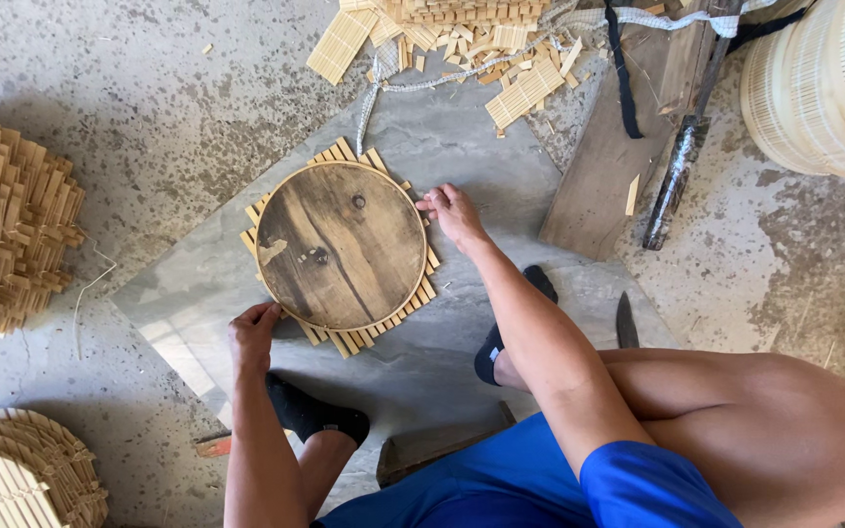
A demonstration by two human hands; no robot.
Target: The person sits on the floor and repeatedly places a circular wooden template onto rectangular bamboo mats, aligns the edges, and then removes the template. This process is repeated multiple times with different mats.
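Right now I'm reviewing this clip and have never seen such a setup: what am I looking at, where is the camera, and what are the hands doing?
The single picture comes from a camera worn on a person's head, looking down at their own bare hands; no machine is involved. The person sits low over a grey slab on the floor. On it lies a mat of bamboo slats with a round dark wooden disc on top. The left hand touches the disc's near edge, the right hand its far side. Stacks of slat mats lie left, a knife lies right.

Packages: none in view.
Labels: none visible on anything.
Signs: none.
Screens: none.
Doubtful: the far top edge is cluttered and small, so a tag there could possibly escape notice.
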